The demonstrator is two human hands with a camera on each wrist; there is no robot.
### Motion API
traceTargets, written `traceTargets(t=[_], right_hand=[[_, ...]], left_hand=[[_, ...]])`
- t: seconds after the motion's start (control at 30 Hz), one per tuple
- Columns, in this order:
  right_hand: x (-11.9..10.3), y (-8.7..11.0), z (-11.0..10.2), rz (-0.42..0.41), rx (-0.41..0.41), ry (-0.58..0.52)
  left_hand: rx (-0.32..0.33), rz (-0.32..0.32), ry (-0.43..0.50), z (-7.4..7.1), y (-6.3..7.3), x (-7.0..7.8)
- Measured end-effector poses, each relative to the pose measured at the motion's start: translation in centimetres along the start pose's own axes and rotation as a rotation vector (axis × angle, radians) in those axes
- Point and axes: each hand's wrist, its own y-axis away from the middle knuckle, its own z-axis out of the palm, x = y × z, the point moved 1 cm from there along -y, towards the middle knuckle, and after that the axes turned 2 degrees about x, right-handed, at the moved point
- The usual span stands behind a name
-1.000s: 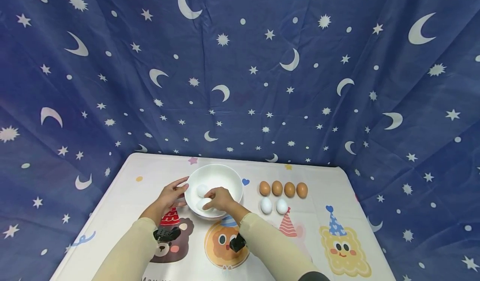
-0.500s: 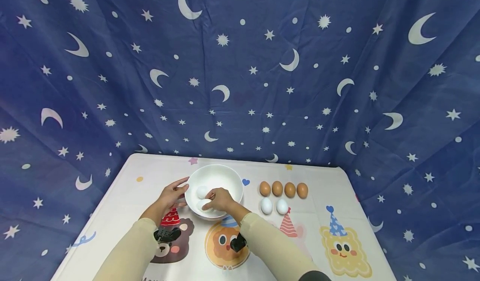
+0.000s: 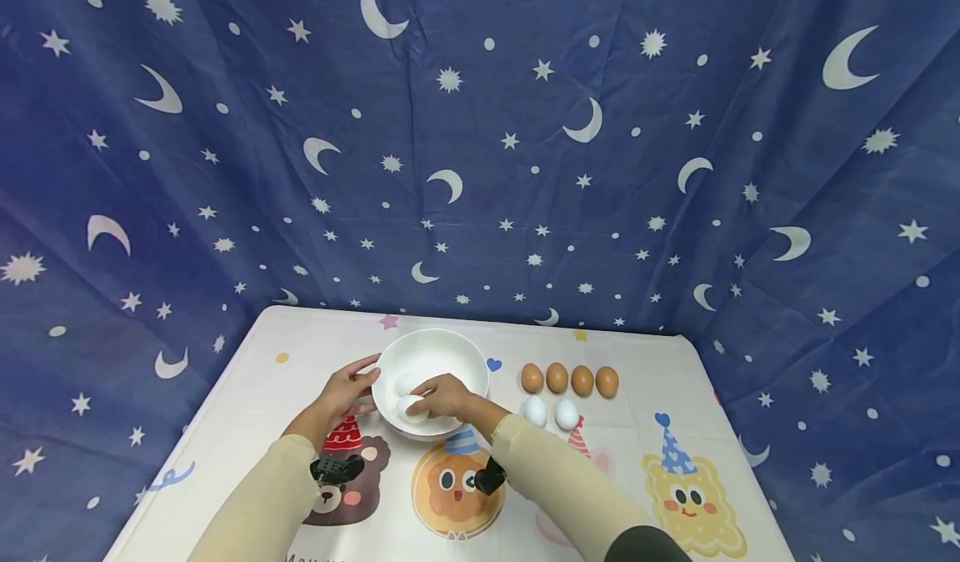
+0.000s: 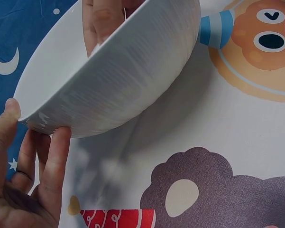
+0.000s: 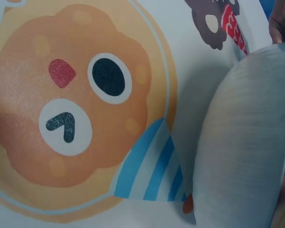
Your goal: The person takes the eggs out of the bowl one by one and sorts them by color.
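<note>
A white bowl (image 3: 459,353) stands left of the table's middle. My left hand (image 3: 347,391) grips its left side; in the left wrist view the thumb (image 4: 9,114) lies at the rim and fingers (image 4: 57,152) touch the outer wall. My right hand (image 3: 446,399) reaches into the bowl, thumb and fingers round a white egg (image 3: 408,409). Behind that one, a second white egg (image 3: 406,383) lies in the bowl. In the right wrist view, the bowl's wall (image 5: 242,142) hides most of the right hand and the egg.
Right of the bowl several brown eggs (image 3: 557,378) lie in a row, with two white eggs (image 3: 535,412) in front of them. The table (image 3: 300,337) has a cloth printed with cartoon figures. A dark blue curtain (image 3: 480,170) hangs behind it.
My right wrist and forearm have shifted slightly right and away from me, while the fingers stay on the egg. The left hand and the bowl keep their place.
</note>
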Motion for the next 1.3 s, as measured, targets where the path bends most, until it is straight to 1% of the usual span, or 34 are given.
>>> traceTargets(t=[0.13, 0.37, 0.53, 0.73, 1.07, 1.3], right_hand=[[0.0, 0.1, -0.3, 0.024, -0.006, -0.093], [-0.1, 0.2, -0.7, 0.058, -0.033, -0.175], [-0.2, 0.7, -1.3, 0.097, -0.068, -0.277], [-0.1, 1.3, -2.0, 0.103, -0.093, -0.386], [0.4, 1.9, -3.2, 0.097, -0.157, -0.452], [0.8, 2.8, -4.4, 0.106, -0.161, -0.513]], left_hand=[[-0.010, 0.000, 0.007, 0.1, 0.1, 0.1], [-0.005, -0.004, -0.002, 0.1, 0.2, 0.2], [-0.002, 0.002, -0.016, 0.1, 0.4, 0.2], [-0.005, 0.006, -0.024, 0.0, 0.4, 0.1], [-0.010, 0.014, -0.027, 0.1, 0.2, 0.2], [-0.003, 0.008, -0.041, 0.1, 0.3, 0.2]])
